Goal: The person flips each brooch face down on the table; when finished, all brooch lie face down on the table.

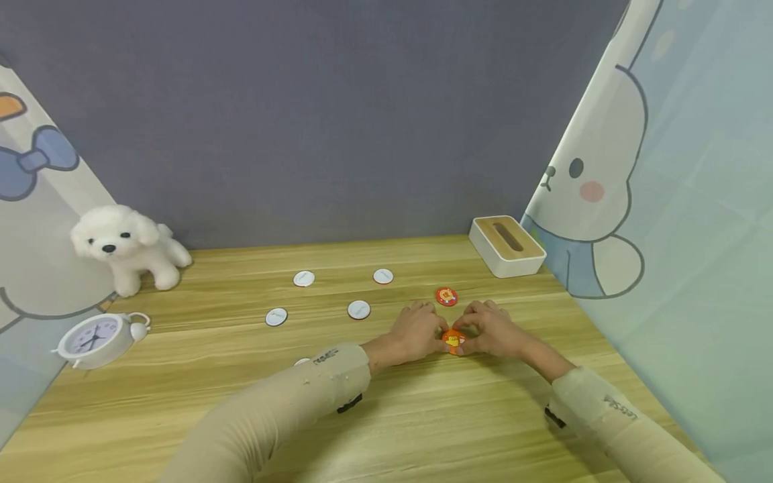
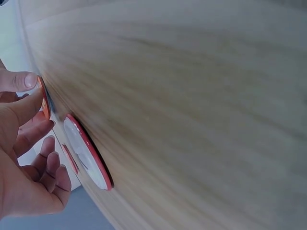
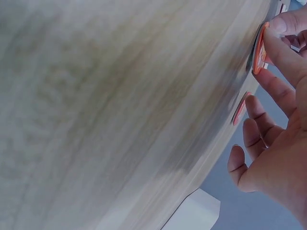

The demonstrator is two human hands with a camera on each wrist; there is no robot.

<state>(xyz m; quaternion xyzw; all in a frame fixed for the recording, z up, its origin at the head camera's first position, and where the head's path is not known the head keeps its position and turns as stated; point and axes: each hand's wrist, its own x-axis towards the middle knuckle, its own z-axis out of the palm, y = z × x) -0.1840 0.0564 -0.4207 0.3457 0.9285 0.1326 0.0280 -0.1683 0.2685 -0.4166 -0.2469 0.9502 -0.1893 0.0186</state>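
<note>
An orange round disc (image 1: 453, 341) with a yellow picture on its face is between both hands, low over the wooden table. My left hand (image 1: 417, 333) pinches its left edge with thumb and index finger. From the other side, my right hand (image 1: 492, 331) pinches its right edge the same way. In the left wrist view the orange disc (image 2: 45, 103) appears edge-on, slightly tilted; the right wrist view also shows the orange disc (image 3: 260, 49) at the fingertips. Just beyond the hands lies a red disc (image 1: 447, 296), picture side up.
Several white-faced discs lie left of the hands, among them a red-rimmed disc (image 1: 359, 310); one is partly hidden by the left sleeve (image 1: 302, 389). A tissue box (image 1: 507, 247) stands at back right. A plush dog (image 1: 133, 248) and an alarm clock (image 1: 99, 340) are at left.
</note>
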